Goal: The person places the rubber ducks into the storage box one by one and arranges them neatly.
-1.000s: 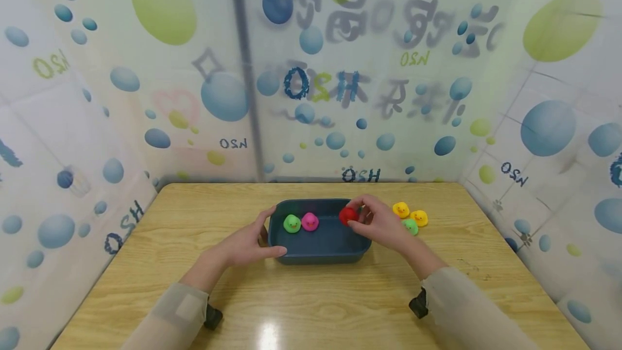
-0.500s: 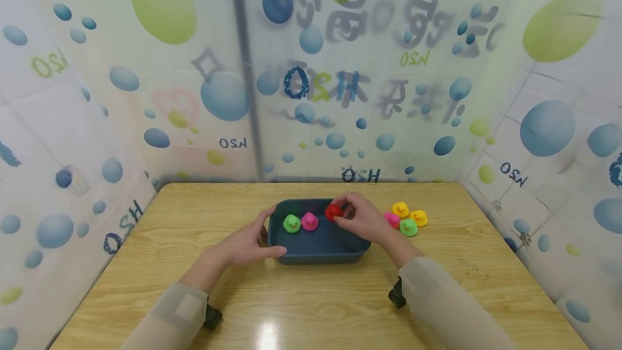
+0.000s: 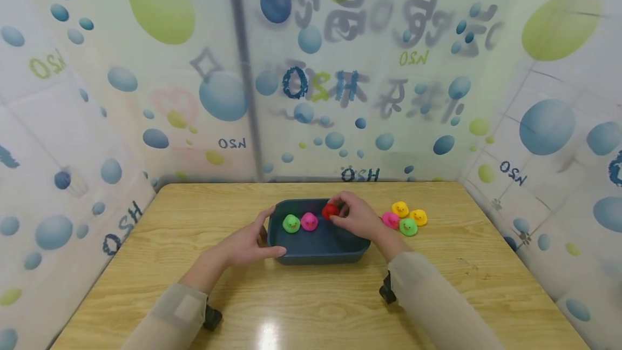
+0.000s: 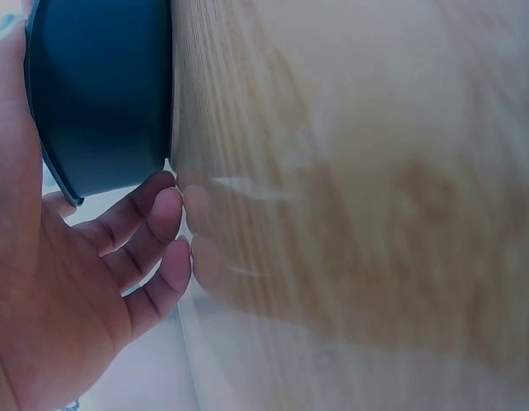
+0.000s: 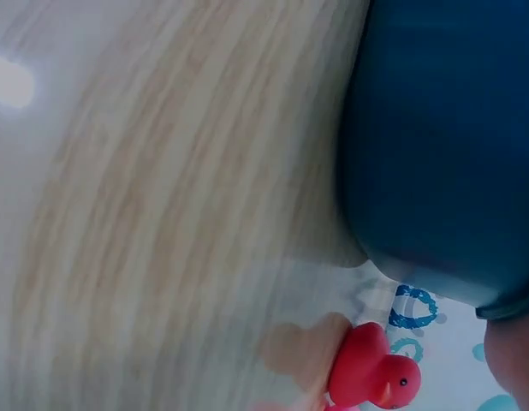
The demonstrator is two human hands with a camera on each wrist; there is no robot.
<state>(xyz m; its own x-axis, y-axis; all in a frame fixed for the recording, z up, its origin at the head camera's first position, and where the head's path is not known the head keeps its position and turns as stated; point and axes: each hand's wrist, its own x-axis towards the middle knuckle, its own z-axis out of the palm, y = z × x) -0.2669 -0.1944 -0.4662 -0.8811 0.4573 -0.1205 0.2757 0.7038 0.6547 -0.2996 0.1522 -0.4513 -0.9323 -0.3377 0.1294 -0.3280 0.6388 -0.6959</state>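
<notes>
A dark blue rectangular tray [image 3: 319, 258] stands on the table. Its left end is held by my left hand [image 3: 248, 239], thumb over the front rim and fingers round the end. In the left wrist view several fingertips of that hand [image 4: 63, 291] come down by the tabletop beside the tray wall [image 4: 102, 94]. My right hand [image 3: 359, 216] pinches a red rubber duck [image 3: 330, 211] inside the tray near the back wall, partly covering it. Left of it, a green duck [image 3: 291, 223] and a pink duck [image 3: 309, 221] sit side by side in the tray.
Right of the tray several ducks cluster on the wooden table [image 3: 311, 307]: two yellow ones, one at the back [image 3: 400, 209], a green one [image 3: 408, 226] and a pink one [image 3: 391, 220]. Patterned curtains [image 3: 311, 123] close off the back and sides.
My right hand has moved left over the tray with the red duck, closer to the pink duck there. The pink duck on the table has come into view. My left hand has stayed put.
</notes>
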